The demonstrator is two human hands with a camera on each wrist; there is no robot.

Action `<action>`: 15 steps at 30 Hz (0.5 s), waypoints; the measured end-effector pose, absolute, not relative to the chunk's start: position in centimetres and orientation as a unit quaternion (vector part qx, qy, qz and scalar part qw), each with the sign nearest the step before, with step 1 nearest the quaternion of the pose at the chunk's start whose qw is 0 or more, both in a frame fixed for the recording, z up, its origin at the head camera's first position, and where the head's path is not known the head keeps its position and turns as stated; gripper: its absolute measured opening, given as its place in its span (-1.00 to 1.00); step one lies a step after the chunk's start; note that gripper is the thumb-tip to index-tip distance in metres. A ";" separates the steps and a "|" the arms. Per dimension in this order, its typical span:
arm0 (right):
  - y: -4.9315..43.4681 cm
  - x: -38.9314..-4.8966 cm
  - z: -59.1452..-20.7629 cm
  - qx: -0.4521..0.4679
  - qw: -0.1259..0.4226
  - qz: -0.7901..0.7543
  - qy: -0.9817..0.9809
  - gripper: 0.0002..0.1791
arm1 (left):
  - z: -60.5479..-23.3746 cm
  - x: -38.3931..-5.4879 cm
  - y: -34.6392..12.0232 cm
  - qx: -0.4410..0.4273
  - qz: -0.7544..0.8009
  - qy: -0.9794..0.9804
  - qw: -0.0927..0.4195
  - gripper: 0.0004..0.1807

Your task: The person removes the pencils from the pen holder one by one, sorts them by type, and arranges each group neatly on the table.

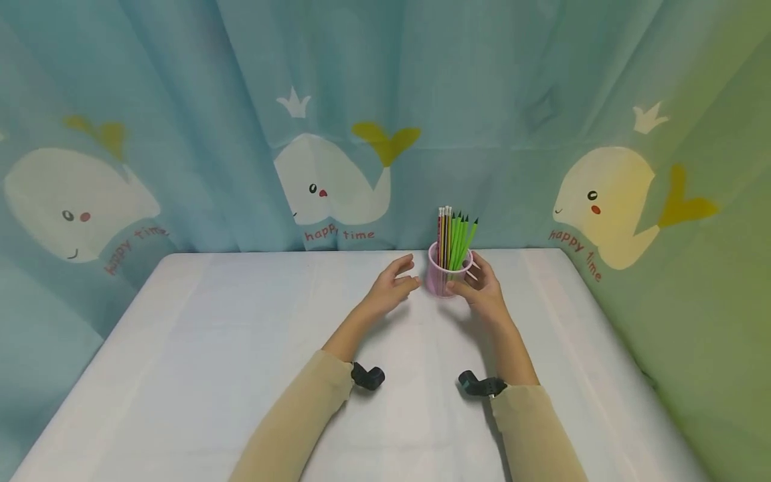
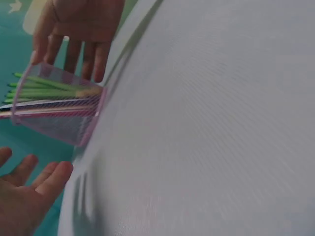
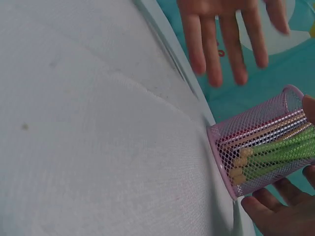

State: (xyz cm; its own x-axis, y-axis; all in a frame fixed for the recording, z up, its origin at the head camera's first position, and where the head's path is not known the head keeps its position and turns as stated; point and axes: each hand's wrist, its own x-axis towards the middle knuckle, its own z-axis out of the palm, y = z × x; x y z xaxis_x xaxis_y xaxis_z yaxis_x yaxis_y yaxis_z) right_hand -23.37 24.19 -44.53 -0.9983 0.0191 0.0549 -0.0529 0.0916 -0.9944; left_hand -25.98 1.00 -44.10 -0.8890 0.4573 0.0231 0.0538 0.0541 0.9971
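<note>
Honestly, the pink mesh cup (image 1: 435, 278) is best steadied low down, since it's filled with tall pencils (image 1: 460, 244) and could get tipped. It's stood near the far edge of the desk (image 1: 241, 348), with the right hand (image 1: 489, 298) curved round its right side — firmness of that grip can't be told. The left hand (image 1: 388, 292) is kept loosely spread beside it, nothing held. Wood-coloured lower ends are revealed by the right wrist view — not made out from the head view.

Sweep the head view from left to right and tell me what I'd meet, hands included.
Leftmost whale print, left hand, pink mesh pencil cup, right hand, rightmost whale print.
</note>
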 end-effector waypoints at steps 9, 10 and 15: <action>23.7 -23.5 -44.9 0.005 0.027 0.685 -0.728 -0.08 | -45.3 -27.5 3.7 0.193 0.667 0.706 0.139 -0.28; 23.7 -23.4 -44.8 0.003 0.024 0.687 -0.726 -0.09 | -45.4 -27.5 3.9 0.198 0.670 0.703 0.136 -0.29; 23.3 -22.6 -43.3 -0.008 0.012 0.694 -0.720 -0.10 | -44.9 -27.1 4.3 0.211 0.673 0.695 0.138 -0.30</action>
State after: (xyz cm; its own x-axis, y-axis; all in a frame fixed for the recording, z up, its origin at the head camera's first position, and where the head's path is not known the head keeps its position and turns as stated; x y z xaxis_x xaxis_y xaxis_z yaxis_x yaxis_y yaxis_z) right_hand -22.64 23.31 -43.30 -0.9996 0.0281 0.0053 -0.0043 0.0366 -0.9993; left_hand -27.11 4.29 -44.92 -0.8729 0.4789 0.0929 0.1082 0.0045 0.9941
